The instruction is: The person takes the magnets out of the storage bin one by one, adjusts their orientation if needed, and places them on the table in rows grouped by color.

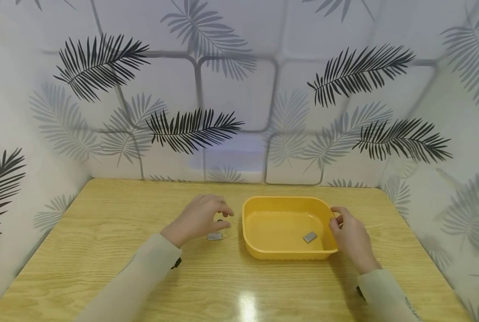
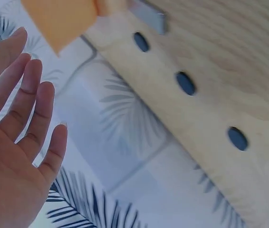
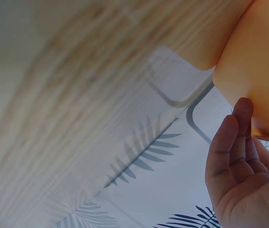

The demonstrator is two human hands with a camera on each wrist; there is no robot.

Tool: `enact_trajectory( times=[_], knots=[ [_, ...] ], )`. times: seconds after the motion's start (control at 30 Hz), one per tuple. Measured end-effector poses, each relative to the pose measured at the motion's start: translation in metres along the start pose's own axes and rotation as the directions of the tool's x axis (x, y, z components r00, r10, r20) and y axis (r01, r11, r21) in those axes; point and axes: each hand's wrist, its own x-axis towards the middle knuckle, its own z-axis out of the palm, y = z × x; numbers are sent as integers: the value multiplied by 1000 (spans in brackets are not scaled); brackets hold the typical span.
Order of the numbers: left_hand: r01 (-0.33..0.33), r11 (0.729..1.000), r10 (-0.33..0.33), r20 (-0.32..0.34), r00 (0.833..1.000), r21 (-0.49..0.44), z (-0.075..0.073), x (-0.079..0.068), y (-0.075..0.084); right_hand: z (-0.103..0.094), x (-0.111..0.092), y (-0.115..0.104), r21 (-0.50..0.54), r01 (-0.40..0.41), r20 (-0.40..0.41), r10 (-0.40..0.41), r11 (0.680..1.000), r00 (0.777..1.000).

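A yellow plastic basin stands on the wooden table, with a small grey rectangular block lying on its floor. At the basin's right end my right hand pinches the rim, thumb at the inner side. In the right wrist view, the fingers lie against the outer wall. My left hand hovers left of the basin, fingers apart and holding nothing. Below it a second grey block lies on the table. Three dark oval pieces lie in a row near that block in the left wrist view.
The wooden table ends at the back against a pale wall covering with a leaf print, which also rises at both sides. Dark bands show at both wrists by the sleeves.
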Motion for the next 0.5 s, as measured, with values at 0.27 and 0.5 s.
enact_trajectory(
  times=[0.27, 0.5],
  knots=[
    [-75, 996, 76, -13, 997, 41, -7, 26, 31, 0, 0, 1, 8, -9, 3, 9, 1000, 1000],
    [-125, 991, 126, -10, 992, 38, 4, 48, 52, 0, 0, 1, 13, -4, -11, 5, 1000, 1000]
  ],
)
